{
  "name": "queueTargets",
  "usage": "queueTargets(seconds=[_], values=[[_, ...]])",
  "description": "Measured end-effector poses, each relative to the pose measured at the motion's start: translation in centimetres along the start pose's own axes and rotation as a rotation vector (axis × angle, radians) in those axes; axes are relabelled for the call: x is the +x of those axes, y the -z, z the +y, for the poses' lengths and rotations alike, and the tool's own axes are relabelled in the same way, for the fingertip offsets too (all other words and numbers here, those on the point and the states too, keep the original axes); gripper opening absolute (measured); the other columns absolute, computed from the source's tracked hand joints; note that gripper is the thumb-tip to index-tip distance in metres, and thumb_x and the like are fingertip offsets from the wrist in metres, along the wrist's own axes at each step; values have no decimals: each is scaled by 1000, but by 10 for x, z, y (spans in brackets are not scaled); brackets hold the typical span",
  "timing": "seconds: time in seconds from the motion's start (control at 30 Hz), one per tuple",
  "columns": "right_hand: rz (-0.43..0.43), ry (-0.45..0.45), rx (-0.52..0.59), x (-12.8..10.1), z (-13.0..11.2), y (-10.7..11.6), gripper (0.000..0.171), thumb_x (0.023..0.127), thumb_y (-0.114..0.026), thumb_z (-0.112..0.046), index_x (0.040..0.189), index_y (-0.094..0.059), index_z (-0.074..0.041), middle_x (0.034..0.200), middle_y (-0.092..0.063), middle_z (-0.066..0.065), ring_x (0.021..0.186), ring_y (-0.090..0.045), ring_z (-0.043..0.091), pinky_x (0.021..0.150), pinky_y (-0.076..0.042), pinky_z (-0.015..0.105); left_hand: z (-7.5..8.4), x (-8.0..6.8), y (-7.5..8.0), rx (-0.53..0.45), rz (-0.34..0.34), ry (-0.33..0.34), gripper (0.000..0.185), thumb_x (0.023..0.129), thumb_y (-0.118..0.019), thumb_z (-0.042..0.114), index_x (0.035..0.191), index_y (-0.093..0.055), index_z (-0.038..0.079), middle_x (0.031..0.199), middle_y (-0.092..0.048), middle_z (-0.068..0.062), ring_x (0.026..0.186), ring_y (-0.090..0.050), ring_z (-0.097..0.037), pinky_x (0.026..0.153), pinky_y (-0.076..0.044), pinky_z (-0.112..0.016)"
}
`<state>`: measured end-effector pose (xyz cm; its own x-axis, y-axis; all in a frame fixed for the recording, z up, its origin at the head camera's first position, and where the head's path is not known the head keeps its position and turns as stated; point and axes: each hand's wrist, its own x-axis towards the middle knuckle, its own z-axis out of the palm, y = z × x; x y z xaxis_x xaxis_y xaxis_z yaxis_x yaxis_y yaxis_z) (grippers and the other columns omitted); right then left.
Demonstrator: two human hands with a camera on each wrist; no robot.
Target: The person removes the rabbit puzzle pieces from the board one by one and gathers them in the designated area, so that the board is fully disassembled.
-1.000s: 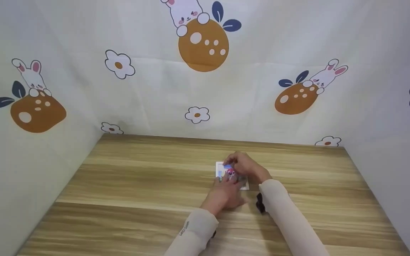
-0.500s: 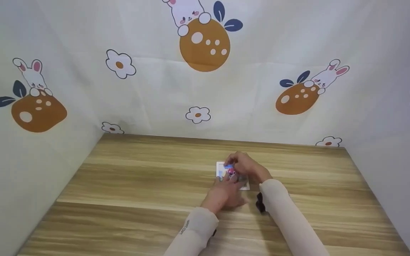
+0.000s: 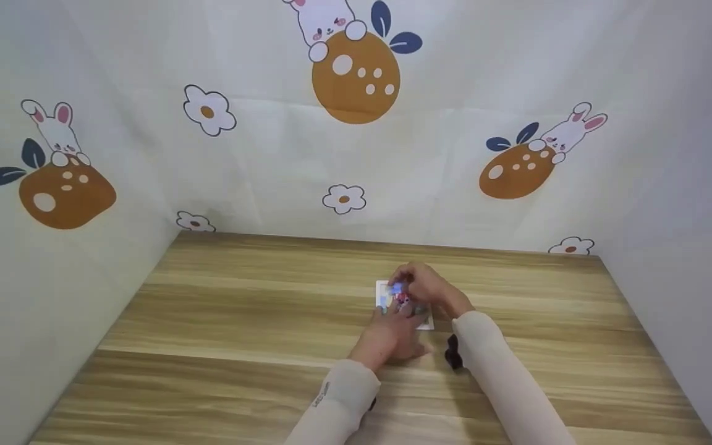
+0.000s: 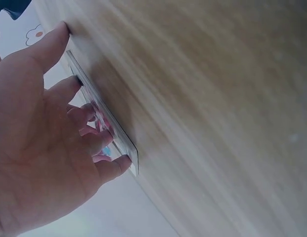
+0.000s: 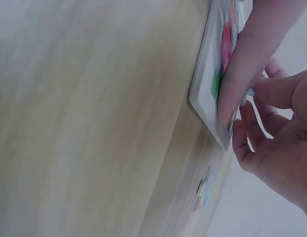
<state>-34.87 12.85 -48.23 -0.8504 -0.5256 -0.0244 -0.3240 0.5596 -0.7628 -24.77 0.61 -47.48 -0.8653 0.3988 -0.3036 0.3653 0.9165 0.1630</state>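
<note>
Both hands are working mid-table: my left hand [image 3: 393, 334] is pressing spread fingers on the small white-framed puzzle board [image 4: 101, 118], steadying it, while my right hand [image 3: 428, 287] is pinching a blue piece [image 3: 397, 288] above.

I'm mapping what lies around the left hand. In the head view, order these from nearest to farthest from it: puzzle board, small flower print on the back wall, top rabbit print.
1. puzzle board, under the left hand.
2. small flower print, low on the wall.
3. top rabbit print, high up.

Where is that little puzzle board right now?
The puzzle board lies flat mid-table in the head view, under the left hand and right hand.
</note>
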Motion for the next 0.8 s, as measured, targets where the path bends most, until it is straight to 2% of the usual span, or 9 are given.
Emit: queueTargets(seconds=[0.13,0.33,0.6,0.7,0.8], values=[[42,-31,-4,-3,2,4,40,82,-50,19,108,-73,0,105,-71,17,91,-62,23,76,-50,24,0,0,0,-10,-1,2,72,94,-58,57,157,-32,33,169,-22,4,157,-17,-26,124,-24,-56],[98,-91,-19,-8,4,16,28,88,-60,11,106,-76,-3,103,-73,13,93,-66,22,84,-55,34,0,0,1,3,-9,11,72,94,-58,57,157,-32,33,168,-23,4,157,-18,-28,124,-24,-56],[123,-162,-14,-22,12,37,17,95,-63,-2,106,-75,-7,108,-73,11,101,-66,23,96,-53,41,1,0,0,-5,0,4,73,95,-58,57,158,-30,32,169,-22,2,156,-19,-31,124,-23,-57],[126,-162,7,-29,17,46,18,95,-63,-3,110,-74,-5,111,-73,14,103,-66,24,95,-54,40,1,0,-2,0,8,0,73,95,-58,57,158,-30,32,169,-22,2,156,-19,-32,124,-24,-57],[137,-151,14,-36,25,54,19,95,-63,-3,111,-73,-3,110,-72,16,100,-66,23,90,-55,34,2,0,-2,9,13,-2,73,95,-58,57,158,-30,33,169,-22,2,156,-20,-32,123,-25,-57]])
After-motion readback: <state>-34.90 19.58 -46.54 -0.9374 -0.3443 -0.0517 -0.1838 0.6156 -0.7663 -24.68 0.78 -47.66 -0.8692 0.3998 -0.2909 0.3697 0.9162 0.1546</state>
